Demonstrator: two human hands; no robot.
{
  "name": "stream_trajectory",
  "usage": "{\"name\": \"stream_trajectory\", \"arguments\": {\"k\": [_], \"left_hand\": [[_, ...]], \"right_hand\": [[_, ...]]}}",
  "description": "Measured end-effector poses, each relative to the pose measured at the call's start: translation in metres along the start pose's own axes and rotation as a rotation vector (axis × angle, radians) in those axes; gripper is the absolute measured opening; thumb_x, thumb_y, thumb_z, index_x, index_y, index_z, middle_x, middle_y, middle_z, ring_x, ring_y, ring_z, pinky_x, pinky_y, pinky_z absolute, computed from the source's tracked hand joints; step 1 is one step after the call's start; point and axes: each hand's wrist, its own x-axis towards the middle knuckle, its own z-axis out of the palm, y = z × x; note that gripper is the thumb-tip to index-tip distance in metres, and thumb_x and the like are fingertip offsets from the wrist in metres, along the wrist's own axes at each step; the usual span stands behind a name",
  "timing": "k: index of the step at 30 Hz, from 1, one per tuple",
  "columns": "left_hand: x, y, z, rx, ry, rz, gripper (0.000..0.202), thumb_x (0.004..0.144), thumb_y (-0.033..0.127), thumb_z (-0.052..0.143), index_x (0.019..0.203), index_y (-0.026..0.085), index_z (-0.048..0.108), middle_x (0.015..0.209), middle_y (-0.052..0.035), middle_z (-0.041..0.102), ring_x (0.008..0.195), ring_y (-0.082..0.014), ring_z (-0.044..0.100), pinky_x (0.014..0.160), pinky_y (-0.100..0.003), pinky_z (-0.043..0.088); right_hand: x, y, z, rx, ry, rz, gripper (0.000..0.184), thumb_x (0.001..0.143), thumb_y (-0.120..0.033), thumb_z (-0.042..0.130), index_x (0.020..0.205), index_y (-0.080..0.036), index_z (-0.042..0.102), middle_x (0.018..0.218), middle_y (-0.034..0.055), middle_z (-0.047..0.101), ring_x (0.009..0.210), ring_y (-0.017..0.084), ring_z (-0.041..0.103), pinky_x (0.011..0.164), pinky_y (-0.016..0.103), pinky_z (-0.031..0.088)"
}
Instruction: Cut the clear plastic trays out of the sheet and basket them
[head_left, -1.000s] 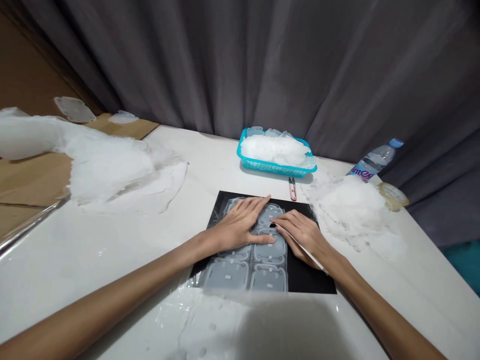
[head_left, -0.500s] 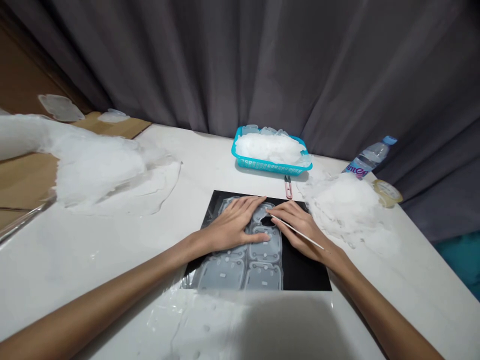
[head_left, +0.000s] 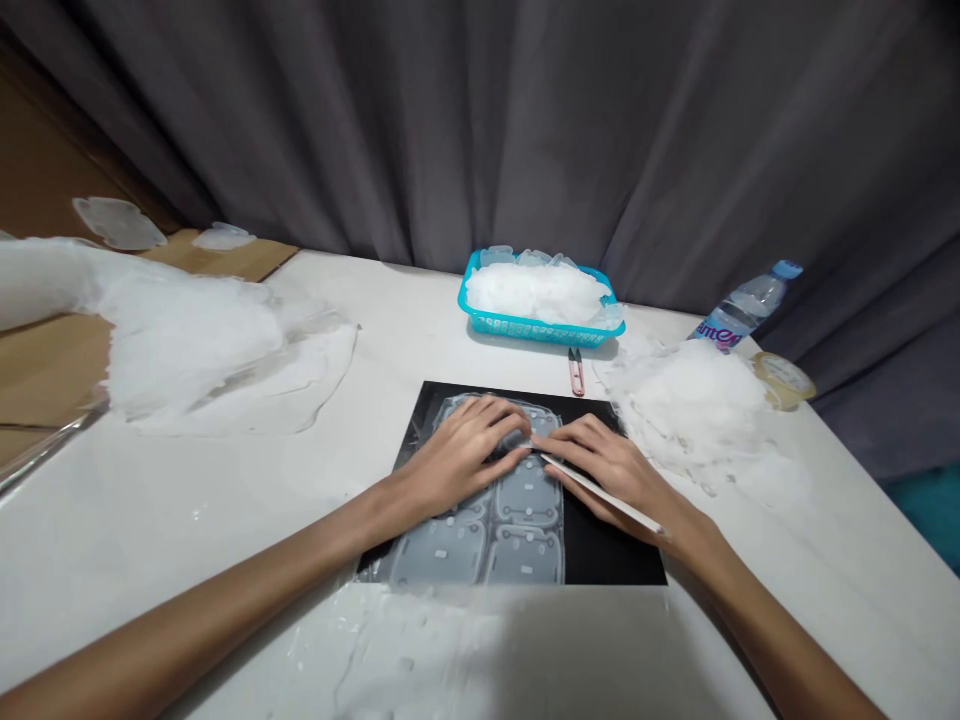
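A black mat (head_left: 607, 550) lies on the white table in front of me. On it rests a translucent sheet of rounded clear plastic pieces (head_left: 487, 520). My left hand (head_left: 461, 450) lies on the upper part of the sheet, fingers curled with the tips pressing down. My right hand (head_left: 607, 465) is closed on a thin white stick tool (head_left: 600, 488), whose tip touches the sheet right at my left fingertips.
A turquoise basket (head_left: 536, 328) of clear plastic pieces stands behind the mat, pink snips (head_left: 575, 372) lying before it. Heaps of clear plastic scraps lie at the right (head_left: 690, 405) and left (head_left: 180, 340). A water bottle (head_left: 739, 310) and tape roll (head_left: 784, 380) sit far right.
My left fingers have curled from flat and drawn in toward the tool's tip. The right hand with the stick has shifted slightly left, so both hands now meet.
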Motion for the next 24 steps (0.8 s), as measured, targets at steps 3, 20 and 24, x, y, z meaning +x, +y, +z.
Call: {"name": "stream_trajectory", "arguments": {"k": [3, 20, 24], "left_hand": [[-0.002, -0.001, 0.002, 0.057, 0.014, 0.018, 0.019, 0.108, 0.034, 0.051, 0.116, 0.019, 0.060, 0.116, -0.0087, 0.068, 0.111, -0.0260, 0.064, 0.097, -0.043, 0.047], [0.027, 0.001, 0.009, 0.280, 0.118, 0.264, 0.016, 0.106, 0.023, 0.054, 0.094, 0.016, 0.063, 0.091, -0.0049, 0.071, 0.081, -0.0198, 0.071, 0.072, -0.030, 0.052], [0.023, 0.001, 0.010, 0.265, 0.209, 0.289, 0.012, 0.101, 0.018, 0.055, 0.092, 0.017, 0.063, 0.089, -0.0051, 0.071, 0.078, -0.0190, 0.071, 0.069, -0.029, 0.054]], "right_hand": [[-0.004, -0.003, -0.011, 0.168, 0.085, 0.139, 0.040, 0.106, -0.023, 0.054, 0.145, -0.028, 0.058, 0.123, 0.0096, 0.066, 0.104, 0.020, 0.068, 0.090, 0.034, 0.060], [-0.004, 0.007, 0.006, -0.139, 0.135, 0.414, 0.030, 0.111, -0.026, 0.030, 0.104, -0.019, 0.059, 0.108, 0.0131, 0.059, 0.100, 0.028, 0.059, 0.091, 0.046, 0.051], [-0.001, -0.010, 0.011, 0.003, 0.113, 0.570, 0.022, 0.107, -0.039, 0.050, 0.097, -0.022, 0.059, 0.101, 0.0061, 0.062, 0.090, 0.023, 0.063, 0.079, 0.037, 0.049]]}}
